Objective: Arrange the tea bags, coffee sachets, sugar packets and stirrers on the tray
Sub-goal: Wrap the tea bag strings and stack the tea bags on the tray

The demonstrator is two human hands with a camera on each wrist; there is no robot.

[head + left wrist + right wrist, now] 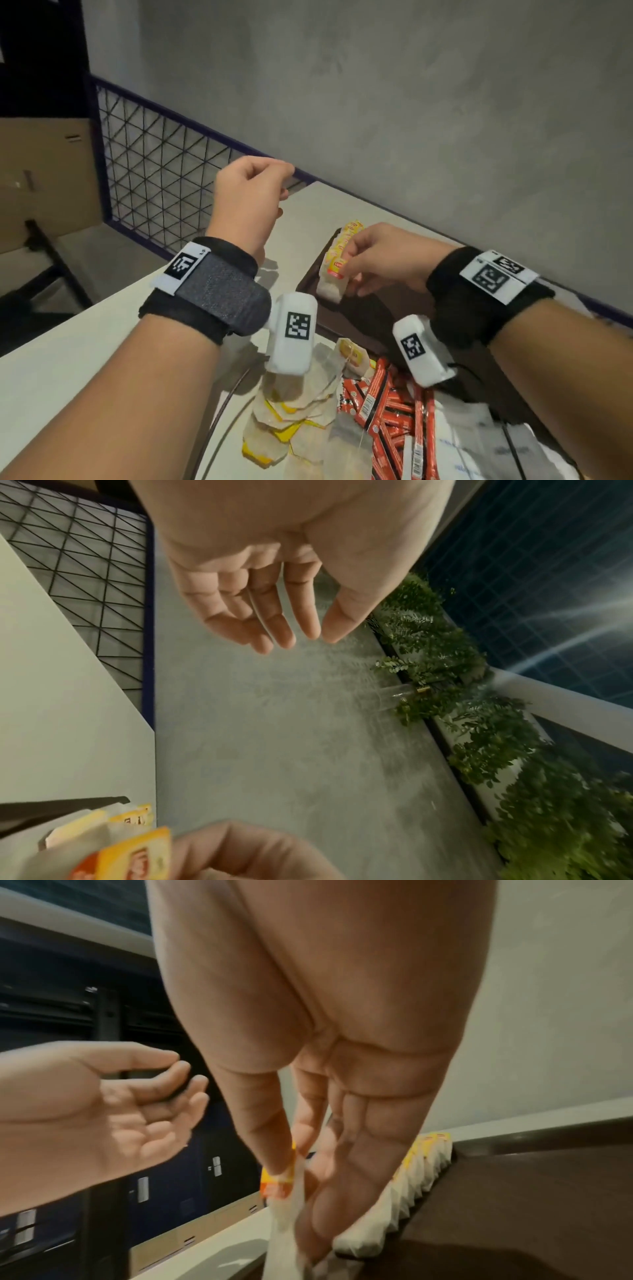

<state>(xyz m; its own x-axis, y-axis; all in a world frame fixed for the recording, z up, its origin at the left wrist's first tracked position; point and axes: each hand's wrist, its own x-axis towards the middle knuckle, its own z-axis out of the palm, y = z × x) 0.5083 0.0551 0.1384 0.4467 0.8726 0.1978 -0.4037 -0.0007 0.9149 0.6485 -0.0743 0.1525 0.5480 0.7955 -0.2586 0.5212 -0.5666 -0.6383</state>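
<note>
A row of white tea bags with yellow tags stands along the left side of the dark brown tray. My right hand pinches one more tea bag by its tag at the near end of that row; in the right wrist view the tea bag hangs between thumb and forefinger just beside the row. My left hand is raised above the table's far left, fingers loosely curved, holding nothing.
A plate near me holds loose tea bags, red coffee sachets and white sugar packets. The pale table ends at a wire mesh railing on the left and a grey wall behind.
</note>
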